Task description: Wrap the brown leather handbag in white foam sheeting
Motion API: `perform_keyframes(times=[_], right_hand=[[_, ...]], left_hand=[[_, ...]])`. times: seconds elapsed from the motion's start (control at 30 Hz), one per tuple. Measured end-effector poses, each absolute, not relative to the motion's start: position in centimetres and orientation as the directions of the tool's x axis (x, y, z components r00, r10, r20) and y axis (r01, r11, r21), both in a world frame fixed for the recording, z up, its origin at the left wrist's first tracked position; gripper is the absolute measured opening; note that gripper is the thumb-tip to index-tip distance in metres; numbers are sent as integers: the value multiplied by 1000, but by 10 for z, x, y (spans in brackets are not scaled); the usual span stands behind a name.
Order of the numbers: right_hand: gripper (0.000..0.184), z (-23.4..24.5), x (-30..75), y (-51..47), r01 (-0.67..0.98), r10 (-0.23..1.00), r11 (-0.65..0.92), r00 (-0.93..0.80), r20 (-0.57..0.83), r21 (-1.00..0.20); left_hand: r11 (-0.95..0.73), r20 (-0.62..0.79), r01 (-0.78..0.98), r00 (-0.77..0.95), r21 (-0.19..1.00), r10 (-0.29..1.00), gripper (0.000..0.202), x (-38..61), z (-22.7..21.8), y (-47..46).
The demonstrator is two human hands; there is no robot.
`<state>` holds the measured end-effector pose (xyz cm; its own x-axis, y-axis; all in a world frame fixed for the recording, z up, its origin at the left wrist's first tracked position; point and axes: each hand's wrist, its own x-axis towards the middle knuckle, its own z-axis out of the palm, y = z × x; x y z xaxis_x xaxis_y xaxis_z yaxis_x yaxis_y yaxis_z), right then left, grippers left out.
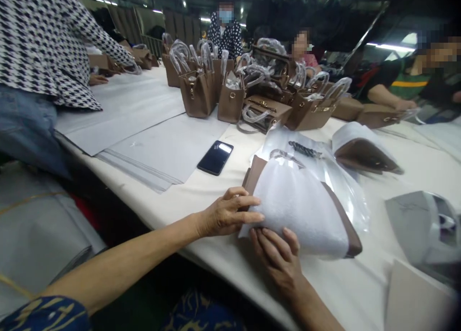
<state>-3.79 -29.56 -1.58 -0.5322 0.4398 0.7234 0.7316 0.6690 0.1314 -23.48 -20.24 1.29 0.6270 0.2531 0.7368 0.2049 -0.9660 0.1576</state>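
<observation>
In front of me a brown handbag (355, 240) lies on its side on the table, a white foam sheet (298, 201) wrapped over its body. Clear plastic covers its handle (283, 154) at the top. My left hand (228, 213) grips the foam at the bag's left edge, its fingers reaching onto the sheet. Just below, my right hand (279, 254) has its bent fingers over the lower edge of the foam; its thumb lies against the sheet. Behind the bag spreads a clear plastic bag (345, 189) with a dark coiled item (304, 149) on it.
A phone (216, 157) lies left of the bag, beside grey sheets (154, 144). Several brown handbags (198, 93) stand at the back. Another foam-covered bag (363, 151) and a grey-white packet (410, 220) lie to the right. Co-workers stand around the table (345, 292).
</observation>
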Motion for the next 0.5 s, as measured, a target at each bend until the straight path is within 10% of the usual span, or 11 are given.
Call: perform_keyframes(times=[0.33,0.5], right_hand=[[30,-16,-43,-294,733,428,667,-524,736,134],[27,30,9,-320,767,522,621,-251,815,-161]], left_hand=[[-974,671,221,714,53,198,40,-237,25,-198],[-961,693,274,683,48,230,54,-235,13,-196]])
